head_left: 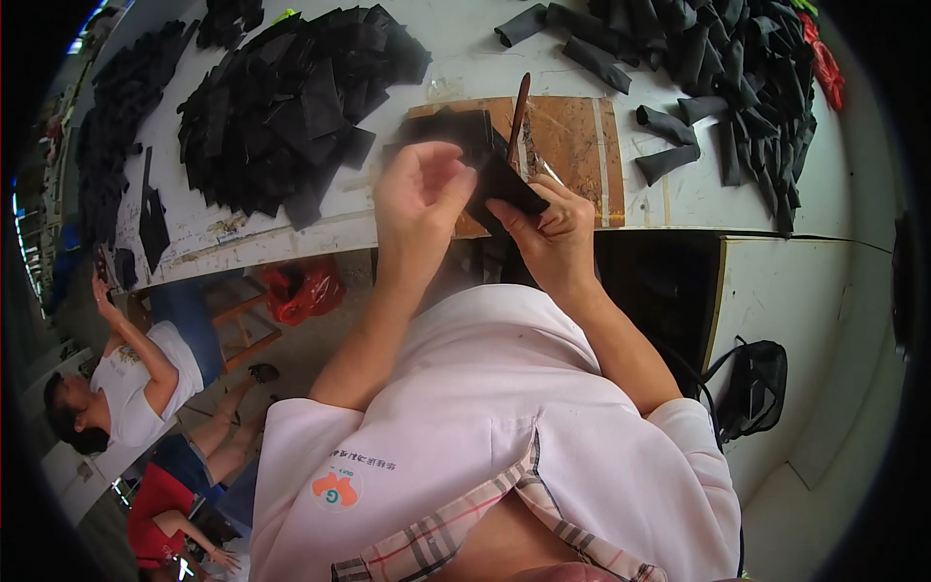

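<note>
My right hand [562, 223] is closed on a dark folded piece of fabric or sheet material [511, 184], thumb on its near edge. A thin brown stick [522, 112], like a brush handle, rises beside that piece; whether my right fingers also hold it, I cannot tell. Just left of the piece is my left hand [422, 194], fingers curled and blurred by motion. It is unclear whether they grip anything. More black material [451, 126] lies beyond my left hand, partly hidden. Underneath is a stained brown board [587, 145] on the white table [310, 233].
A big heap of flat black pieces [281, 107] covers the table's left. Rolled black tubes [669, 126] pile up at the right, near red plastic [822, 68]. A black bag [761, 388] hangs at right. Two people [150, 373] sit at left, by a red bag [303, 291].
</note>
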